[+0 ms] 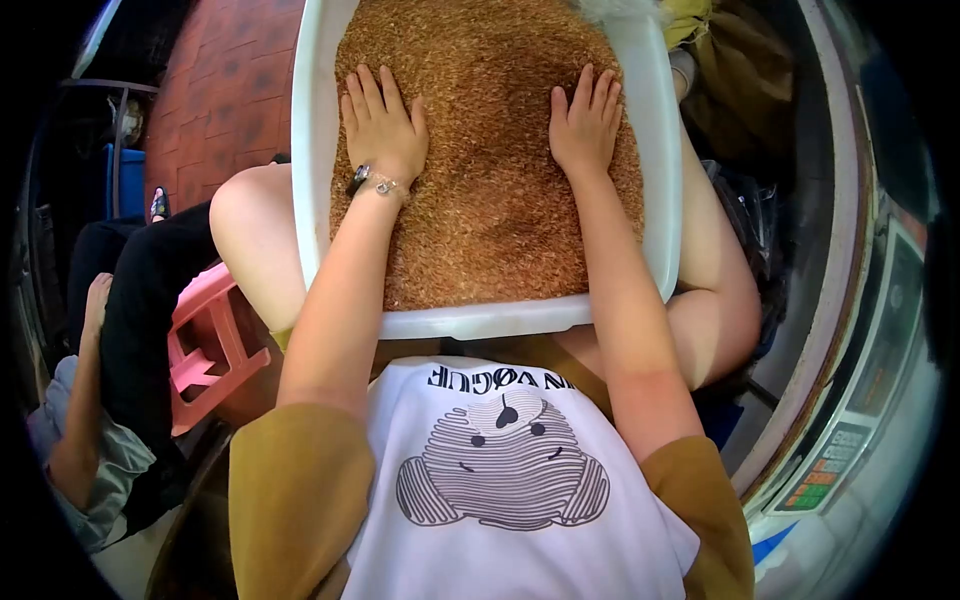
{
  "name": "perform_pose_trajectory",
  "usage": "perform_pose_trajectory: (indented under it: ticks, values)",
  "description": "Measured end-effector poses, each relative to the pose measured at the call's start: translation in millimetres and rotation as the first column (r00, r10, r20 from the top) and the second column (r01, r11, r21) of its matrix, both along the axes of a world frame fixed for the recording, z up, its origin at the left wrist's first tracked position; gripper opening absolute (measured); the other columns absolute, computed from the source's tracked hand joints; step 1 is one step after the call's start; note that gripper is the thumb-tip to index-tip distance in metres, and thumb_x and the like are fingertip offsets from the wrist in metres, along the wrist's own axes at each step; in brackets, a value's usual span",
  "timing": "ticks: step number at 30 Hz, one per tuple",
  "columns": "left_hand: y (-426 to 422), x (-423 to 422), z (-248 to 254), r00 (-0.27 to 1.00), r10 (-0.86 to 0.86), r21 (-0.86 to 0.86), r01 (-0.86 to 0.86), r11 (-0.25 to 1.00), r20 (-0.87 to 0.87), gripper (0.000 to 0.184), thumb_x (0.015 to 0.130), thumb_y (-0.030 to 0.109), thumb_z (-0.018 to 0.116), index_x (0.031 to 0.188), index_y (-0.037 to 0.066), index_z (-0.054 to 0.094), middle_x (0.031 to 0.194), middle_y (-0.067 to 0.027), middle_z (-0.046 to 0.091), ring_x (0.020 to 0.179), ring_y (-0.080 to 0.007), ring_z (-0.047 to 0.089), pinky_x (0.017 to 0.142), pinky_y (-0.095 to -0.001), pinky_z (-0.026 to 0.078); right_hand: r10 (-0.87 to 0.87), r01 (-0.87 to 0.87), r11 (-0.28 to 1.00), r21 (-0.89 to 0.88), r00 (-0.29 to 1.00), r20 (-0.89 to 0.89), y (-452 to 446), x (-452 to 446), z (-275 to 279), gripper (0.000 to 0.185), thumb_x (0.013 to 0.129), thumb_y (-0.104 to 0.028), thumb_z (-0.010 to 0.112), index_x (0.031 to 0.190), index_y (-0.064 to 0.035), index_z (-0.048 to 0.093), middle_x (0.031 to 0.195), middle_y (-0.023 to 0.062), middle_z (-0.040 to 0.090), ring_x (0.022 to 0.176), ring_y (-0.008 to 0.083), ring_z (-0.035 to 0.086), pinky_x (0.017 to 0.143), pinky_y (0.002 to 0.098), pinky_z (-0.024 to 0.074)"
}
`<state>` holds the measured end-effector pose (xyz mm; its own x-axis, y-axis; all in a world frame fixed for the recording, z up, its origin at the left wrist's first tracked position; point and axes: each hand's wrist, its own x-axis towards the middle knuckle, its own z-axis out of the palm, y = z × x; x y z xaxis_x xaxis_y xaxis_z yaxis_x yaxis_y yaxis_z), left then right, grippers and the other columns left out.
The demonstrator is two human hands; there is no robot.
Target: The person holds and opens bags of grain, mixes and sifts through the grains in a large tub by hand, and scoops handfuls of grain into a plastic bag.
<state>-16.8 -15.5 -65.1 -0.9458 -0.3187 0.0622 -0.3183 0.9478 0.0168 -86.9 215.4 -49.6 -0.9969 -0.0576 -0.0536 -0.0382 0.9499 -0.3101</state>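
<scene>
A white plastic tub holds a broad layer of small golden-brown flakes or grains; their exact kind cannot be made out. My left hand lies flat, palm down, on the left part of this layer, its fingers pointing away from me and the thumb apart. On the right part, my right hand also rests palm down with its fingers extended. Both palms are hidden against the grains. A dark watch and a thin bracelet circle my left wrist.
The tub sits between my bare legs. Clear plastic lies at its far right edge. A pink stool and a seated person's arm are at left. At right stand a brown sack and a scale with a keypad.
</scene>
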Motion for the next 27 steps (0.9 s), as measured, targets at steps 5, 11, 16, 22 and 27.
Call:
perform_pose_trajectory:
  ticks: [5, 11, 16, 22, 27]
  values:
    - [1.3, -1.1, -4.9, 0.999, -0.020, 0.028, 0.021, 0.999, -0.035, 0.066, 0.102, 0.043, 0.026, 0.154, 0.003, 0.018, 0.160, -0.0208, 0.013, 0.149, -0.0332, 0.009, 0.121, -0.0439, 0.007, 0.048, -0.046, 0.999, -0.029, 0.997, 0.053, -0.8, 2.1, 6.2, 0.078, 0.098, -0.065, 0.016, 0.157, -0.0156, 0.004, 0.162, 0.0172, -0.004, 0.150, 0.0335, -0.004, 0.121, 0.0464, -0.0006]
    - [4.3, -3.1, -4.1, 0.999, -0.026, 0.045, 0.028, 0.999, -0.037, 0.065, 0.101, 0.036, 0.029, 0.153, 0.002, 0.017, 0.160, -0.0228, 0.011, 0.149, -0.0351, 0.008, 0.121, -0.0450, 0.007, 0.117, -0.114, 0.992, -0.049, 0.992, 0.053, 0.5, 0.3, -2.7, 0.081, 0.095, -0.070, 0.013, 0.157, -0.0182, 0.002, 0.162, 0.0168, -0.008, 0.150, 0.0327, -0.008, 0.119, 0.0507, -0.0059]
    - [5.6, -3.8, -7.2, 0.999, -0.022, 0.032, 0.023, 0.999, -0.036, 0.064, 0.100, 0.034, 0.030, 0.153, 0.000, 0.016, 0.160, -0.0228, 0.011, 0.149, -0.0358, 0.007, 0.121, -0.0452, 0.007, 0.153, -0.150, 0.987, -0.057, 0.987, 0.053, -3.4, 4.4, 0.7, 0.081, 0.096, -0.069, 0.014, 0.157, -0.0169, 0.003, 0.162, 0.0182, -0.007, 0.149, 0.0343, -0.009, 0.117, 0.0554, -0.0088]
    - [6.6, -4.1, -4.5, 0.999, -0.028, 0.108, 0.032, 0.994, -0.043, 0.064, 0.100, 0.032, 0.030, 0.153, -0.001, 0.016, 0.160, -0.0229, 0.011, 0.149, -0.0358, 0.007, 0.121, -0.0448, 0.007, 0.111, -0.093, 0.967, -0.238, 0.992, 0.066, -16.3, 7.3, 6.0, 0.076, 0.099, -0.062, 0.023, 0.156, -0.0121, 0.012, 0.161, 0.0205, 0.000, 0.148, 0.0399, -0.004, 0.118, 0.0564, -0.0004]
    - [7.9, -6.8, -0.8, 0.999, -0.028, 0.117, 0.032, 0.993, -0.035, 0.065, 0.097, 0.031, 0.033, 0.151, -0.003, 0.021, 0.159, -0.0240, 0.014, 0.149, -0.0357, 0.008, 0.121, -0.0438, 0.006, 0.100, -0.095, 0.973, -0.210, 0.995, 0.011, -19.1, 6.9, 3.8, 0.070, 0.102, -0.054, 0.028, 0.155, -0.0099, 0.018, 0.160, 0.0219, 0.007, 0.147, 0.0430, 0.004, 0.118, 0.0562, 0.0067]
